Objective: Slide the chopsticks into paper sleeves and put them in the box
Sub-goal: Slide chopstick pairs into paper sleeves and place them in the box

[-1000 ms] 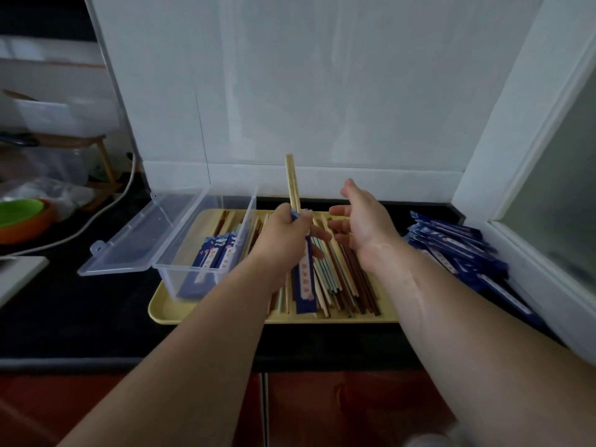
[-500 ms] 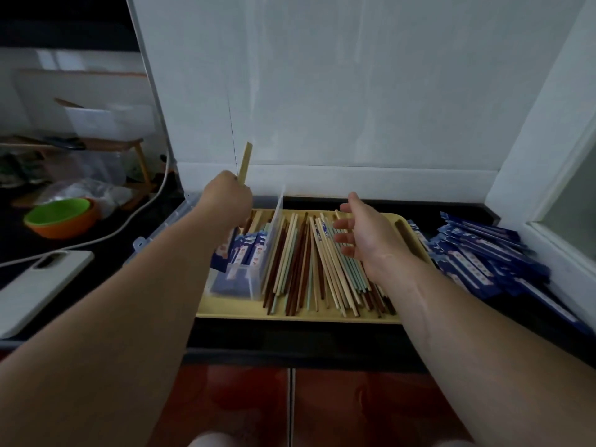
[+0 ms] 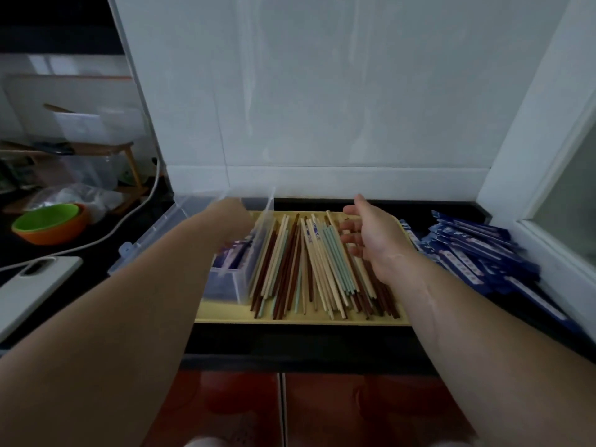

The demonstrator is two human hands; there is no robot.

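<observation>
Brown, cream and pale green chopsticks (image 3: 303, 266): lying loose in a fanned heap across the middle and right of the tray, their near ends reaching almost to its front rim.
Yellow tray (image 3: 290, 317): sitting on the black counter (image 3: 290, 346) against the white wall (image 3: 322, 108), carrying the heap and the box.
Clear plastic box (image 3: 225, 287): standing on the left end of the tray, its right wall touching the nearest loose chopsticks.
Lid (image 3: 151, 240): hanging open to the left, past the tray's edge.
Sleeved pairs (image 3: 230, 256): lying inside the box, showing blue through its walls, partly covered by the left forearm.
Left hand (image 3: 230, 217): reaching down into the far end of the box. It is blurred and its fingers are hidden, so I cannot tell whether it is gripping anything.
Right hand (image 3: 371, 237): hovering over the right side of the heap, palm facing left, fingers loosely spread and holding nothing. Whether the fingertips are touching the chopsticks is not clear.
Blue paper sleeves (image 3: 477, 253): lying in a loose pile on the counter just right of the tray.
Green bowl (image 3: 46, 217): nesting in an orange bowl (image 3: 54, 235), well to the left.
White cable (image 3: 129, 217): trailing across the counter between the bowls and the lid.
White flat object (image 3: 35, 285): lying at the near left edge.
</observation>
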